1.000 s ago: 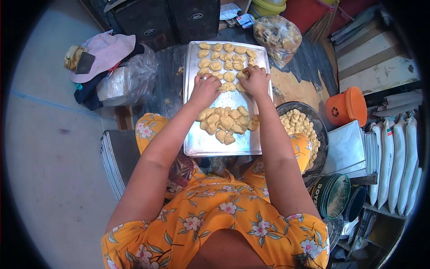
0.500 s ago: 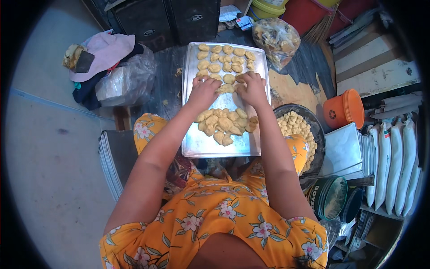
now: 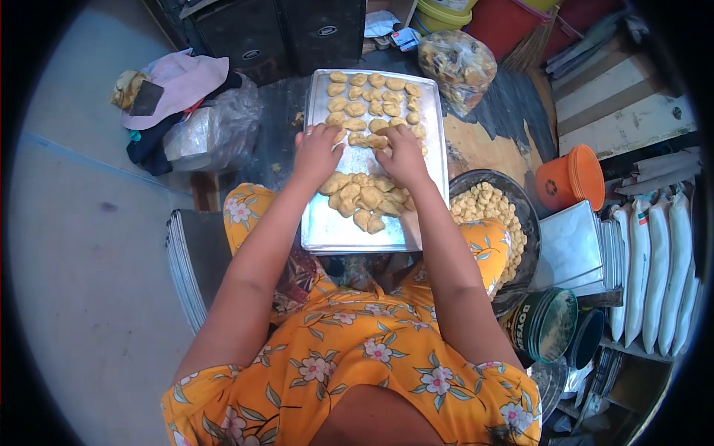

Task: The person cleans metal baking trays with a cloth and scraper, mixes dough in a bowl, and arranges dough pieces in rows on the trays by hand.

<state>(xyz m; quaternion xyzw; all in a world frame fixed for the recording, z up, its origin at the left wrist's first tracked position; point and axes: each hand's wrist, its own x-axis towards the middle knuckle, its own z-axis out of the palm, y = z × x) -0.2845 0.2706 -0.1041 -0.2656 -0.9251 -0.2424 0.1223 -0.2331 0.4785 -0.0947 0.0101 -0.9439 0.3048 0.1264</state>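
A shiny metal tray (image 3: 316,238) lies in front of me, with rows of flattened yellow-brown dough pieces (image 3: 355,108) over its far half. On its near half sits a loose heap of similar dough pieces (image 3: 368,197). My left hand (image 3: 316,154) is at the tray's left edge, fingers bent round a dough piece (image 3: 340,137) at the row's end. Over the same row, my right hand (image 3: 405,157) has its fingers and thumb closed about another dough piece (image 3: 378,141). The fingers partly hide both pieces.
By my right knee stands a dark round basin (image 3: 529,256) of small dough balls (image 3: 487,208). Beyond it are an orange bucket (image 3: 571,178) and stacked trays (image 3: 569,249). A clear bag (image 3: 457,70) sits at the far right, a plastic-wrapped bundle (image 3: 212,137) at the left.
My left hand has moved left to the tray's edge. My right hand has shifted left and slightly nearer, uncovering dough pieces at the right end of the rows.
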